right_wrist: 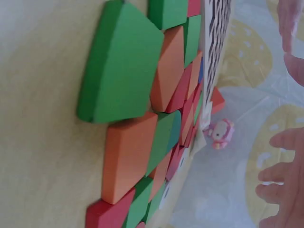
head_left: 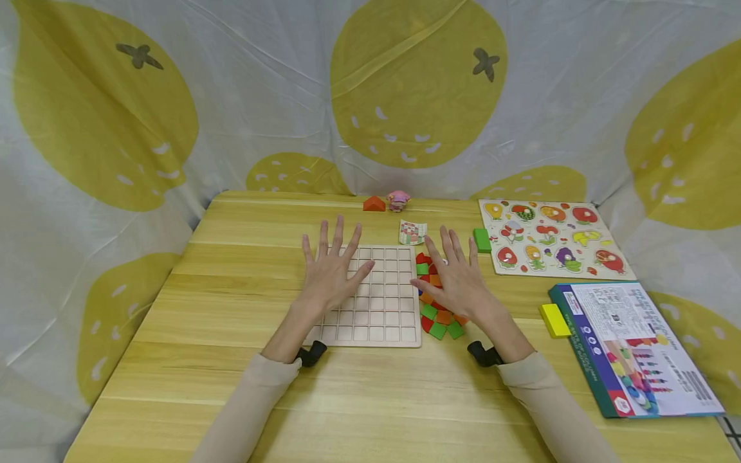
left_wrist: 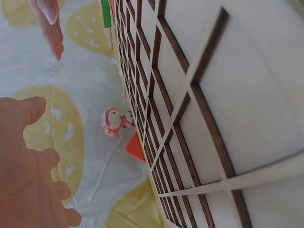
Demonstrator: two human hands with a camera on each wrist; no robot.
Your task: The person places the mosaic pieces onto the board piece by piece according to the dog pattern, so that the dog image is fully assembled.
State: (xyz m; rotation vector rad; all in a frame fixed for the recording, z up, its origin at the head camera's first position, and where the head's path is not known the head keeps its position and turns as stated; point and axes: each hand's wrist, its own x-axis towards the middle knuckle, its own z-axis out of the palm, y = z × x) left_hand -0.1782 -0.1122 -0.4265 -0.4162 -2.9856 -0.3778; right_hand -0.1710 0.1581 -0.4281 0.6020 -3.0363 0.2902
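Note:
My left hand [head_left: 331,273] is held with spread, straight fingers over the left part of a pale wooden grid board [head_left: 376,314], gripping nothing. The board's square cells fill much of the left wrist view. My right hand [head_left: 460,283], also spread and holding nothing, hovers above a pile of coloured wooden blocks [head_left: 438,330] just right of the board. In the right wrist view a green block [right_wrist: 121,64] and an orange block [right_wrist: 130,156] lie nearest the camera, with red and green ones behind; the hand stands apart from them.
Behind the board are a small patterned card [head_left: 413,233], an orange-red triangular block [head_left: 374,204] and a pink figurine [head_left: 398,200]. To the right lie a green block [head_left: 482,240], a fruit puzzle board [head_left: 547,235], a yellow block [head_left: 555,321] and a flat box [head_left: 637,354].

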